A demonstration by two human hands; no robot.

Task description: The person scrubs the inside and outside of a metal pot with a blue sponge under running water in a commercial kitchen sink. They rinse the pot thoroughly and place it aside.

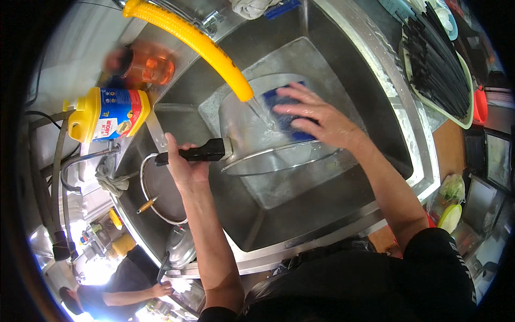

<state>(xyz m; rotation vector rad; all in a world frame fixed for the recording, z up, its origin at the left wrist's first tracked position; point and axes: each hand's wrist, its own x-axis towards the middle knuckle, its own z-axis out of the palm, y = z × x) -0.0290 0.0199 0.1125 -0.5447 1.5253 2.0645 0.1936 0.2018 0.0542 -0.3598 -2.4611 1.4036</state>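
In the sink (237, 217), a metal saucepan (245, 124) is tilted with its rim toward me. Its black handle (209, 150) is in the grip of my left hand (187, 167). My right hand (322, 114), slightly blurred, presses a blue scouring pad (303, 135) flat against the pan's outer side, fingers spread over it. Water runs from a yellow hose (217, 56) onto the pan just left of the pad. The pan's inside is mostly hidden from me.
On the left ledge stand a yellow detergent jug (116, 114) and an orange bottle (149, 66). A round strainer (165, 189) and a lidded metal pot (181, 245) occupy the neighbouring basin. Black sticks fill a tray (464, 116) at right. Another person (116, 285) stands lower left.
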